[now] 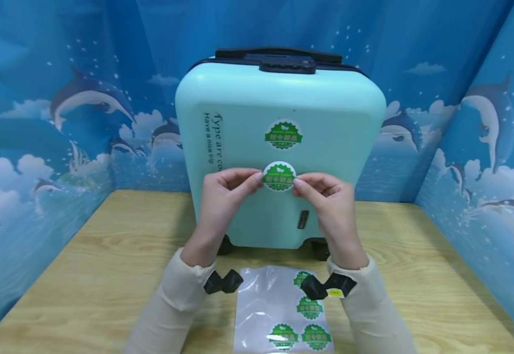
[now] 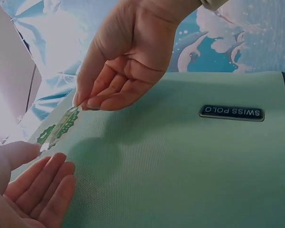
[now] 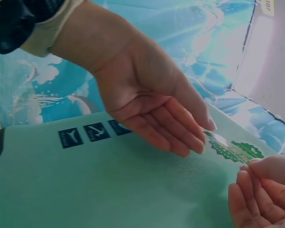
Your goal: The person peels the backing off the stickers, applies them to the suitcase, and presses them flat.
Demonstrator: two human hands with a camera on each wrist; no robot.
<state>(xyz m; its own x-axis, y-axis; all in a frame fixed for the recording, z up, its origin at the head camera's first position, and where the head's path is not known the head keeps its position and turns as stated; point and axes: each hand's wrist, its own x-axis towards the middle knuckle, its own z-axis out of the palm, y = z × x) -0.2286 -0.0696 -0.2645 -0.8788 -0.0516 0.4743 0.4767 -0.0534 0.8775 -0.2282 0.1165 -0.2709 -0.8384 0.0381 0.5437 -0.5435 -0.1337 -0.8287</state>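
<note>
A round white sticker with a green scalloped badge [image 1: 279,176] is held in front of the pale mint suitcase [image 1: 248,226]. At its left edge my left hand [image 1: 226,194] pinches it between thumb and forefinger. My right hand [image 1: 331,196] pinches its right edge the same way. Both wrist views show the sticker nearly edge-on, close to the suitcase's ribbed face; whether it touches, I cannot tell. Just above it, a similar green sticker [image 1: 283,134] lies flat on the suitcase.
On the wooden table [image 1: 89,275], a sticker sheet [image 1: 257,309] with several green stickers lies between my forearms. The suitcase stands upright behind it, bearing a small SWISS POLO badge [image 2: 232,112]. Blue dolphin-print curtains [image 1: 146,29] enclose the table's back and sides.
</note>
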